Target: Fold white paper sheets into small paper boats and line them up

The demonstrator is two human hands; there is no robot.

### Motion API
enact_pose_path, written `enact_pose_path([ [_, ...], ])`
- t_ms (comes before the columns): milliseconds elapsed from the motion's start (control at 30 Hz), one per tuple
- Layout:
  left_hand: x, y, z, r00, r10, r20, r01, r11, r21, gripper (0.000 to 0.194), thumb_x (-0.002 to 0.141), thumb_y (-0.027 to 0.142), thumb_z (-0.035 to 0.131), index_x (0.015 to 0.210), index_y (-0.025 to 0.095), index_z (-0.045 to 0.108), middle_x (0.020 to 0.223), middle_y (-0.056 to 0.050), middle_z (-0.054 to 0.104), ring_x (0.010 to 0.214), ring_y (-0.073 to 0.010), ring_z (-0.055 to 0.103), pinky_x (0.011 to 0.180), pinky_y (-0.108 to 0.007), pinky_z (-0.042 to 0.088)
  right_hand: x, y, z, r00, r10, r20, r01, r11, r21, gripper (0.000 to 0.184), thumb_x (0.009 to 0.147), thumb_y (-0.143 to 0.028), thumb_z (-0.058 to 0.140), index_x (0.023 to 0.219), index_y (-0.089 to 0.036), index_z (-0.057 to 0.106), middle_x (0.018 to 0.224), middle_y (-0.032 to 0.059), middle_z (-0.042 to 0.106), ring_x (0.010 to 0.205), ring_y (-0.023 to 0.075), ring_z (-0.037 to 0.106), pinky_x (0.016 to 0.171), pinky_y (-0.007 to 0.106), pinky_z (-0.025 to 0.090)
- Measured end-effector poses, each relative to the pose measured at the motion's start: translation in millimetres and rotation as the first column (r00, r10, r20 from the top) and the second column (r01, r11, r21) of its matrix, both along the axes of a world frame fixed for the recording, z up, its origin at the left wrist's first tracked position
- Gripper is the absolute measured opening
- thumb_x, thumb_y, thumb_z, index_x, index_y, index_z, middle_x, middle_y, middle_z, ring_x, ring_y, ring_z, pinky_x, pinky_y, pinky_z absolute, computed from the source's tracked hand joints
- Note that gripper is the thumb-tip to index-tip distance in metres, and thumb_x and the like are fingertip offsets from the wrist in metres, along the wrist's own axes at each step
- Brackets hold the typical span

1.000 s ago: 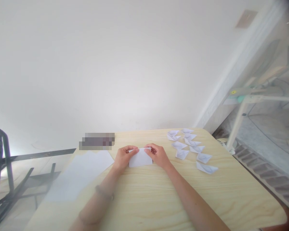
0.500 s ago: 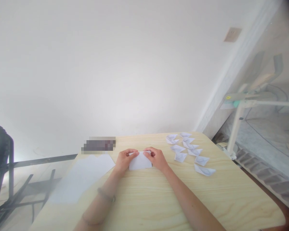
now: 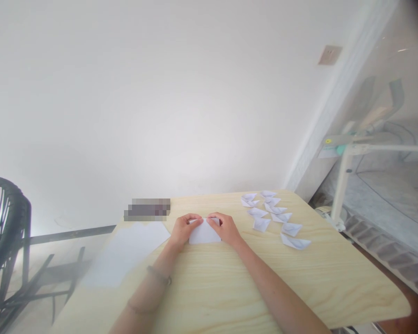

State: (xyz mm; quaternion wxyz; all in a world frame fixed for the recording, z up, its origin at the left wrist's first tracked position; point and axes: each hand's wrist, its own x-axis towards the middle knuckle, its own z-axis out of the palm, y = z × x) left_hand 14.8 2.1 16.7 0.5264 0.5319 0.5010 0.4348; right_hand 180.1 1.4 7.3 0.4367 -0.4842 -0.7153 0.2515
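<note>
A small folded white paper (image 3: 205, 234) lies on the light wooden table (image 3: 230, 287). My left hand (image 3: 182, 229) pinches its upper left edge with curled fingers. My right hand (image 3: 225, 228) pinches the upper right edge the same way, and the fingertips of both hands nearly meet at the top of the paper. Both forearms rest over the table.
Several small folded white paper shapes (image 3: 273, 215) lie in a cluster to the right of my hands. A flat white sheet (image 3: 125, 253) lies to the left. A dark wire chair (image 3: 3, 232) stands at far left, a white wall behind the table.
My hands have stayed on the folded paper, fingertips drawing closer along its top edge. The camera has shifted slightly, so the chair at left shows more.
</note>
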Motion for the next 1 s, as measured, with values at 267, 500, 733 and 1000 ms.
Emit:
enact_pose_path([
  [267,0.0,-1.1,0.8,0.999,-0.034,0.041,0.033,0.999,0.023,0.034,0.059,0.041,0.063,0.08,0.014,0.059,0.068,-0.002,0.062,0.056,-0.0128,0.055,0.048,-0.02,0.039,-4.4,0.4,-0.8,0.999,-0.021,-0.026,0.023,0.999,0.044,0.022,0.075,-0.034,0.049,0.081,-0.019,0.064,0.083,0.003,0.065,0.075,0.0139,0.057,0.065,0.023,0.042],
  [500,0.0,0.5,-0.3,0.999,-0.009,-0.048,0.011,0.998,0.057,0.037,0.059,0.044,0.062,0.08,0.013,0.06,0.067,-0.003,0.061,0.056,-0.013,0.054,0.047,-0.02,0.038,-4.0,1.2,-0.6,0.999,-0.008,-0.042,0.01,0.998,0.068,0.021,0.075,-0.033,0.049,0.08,-0.018,0.064,0.082,0.0037,0.065,0.077,0.0146,0.058,0.068,0.024,0.042],
  [733,0.1,1.4,-1.7,0.983,-0.055,-0.177,0.071,0.994,0.088,0.042,0.063,0.046,0.058,0.089,0.014,0.062,0.076,-0.005,0.065,0.063,-0.0158,0.056,0.052,-0.022,0.04,-2.5,-0.1,0.3,0.997,0.018,-0.078,-0.011,0.995,0.095,0.017,0.075,-0.029,0.049,0.077,-0.018,0.063,0.079,0.0028,0.065,0.077,0.0142,0.058,0.071,0.024,0.043],
  [1000,-1.1,0.6,-0.4,0.98,-0.092,-0.177,0.107,0.991,0.076,0.041,0.066,0.046,0.056,0.088,0.012,0.064,0.081,-0.006,0.065,0.067,-0.0173,0.057,0.055,-0.023,0.041,-1.7,0.9,-1.5,0.997,0.008,-0.073,-0.002,0.997,0.082,0.017,0.073,-0.029,0.05,0.078,-0.018,0.063,0.08,0.0033,0.065,0.077,0.0147,0.059,0.071,0.025,0.043],
])
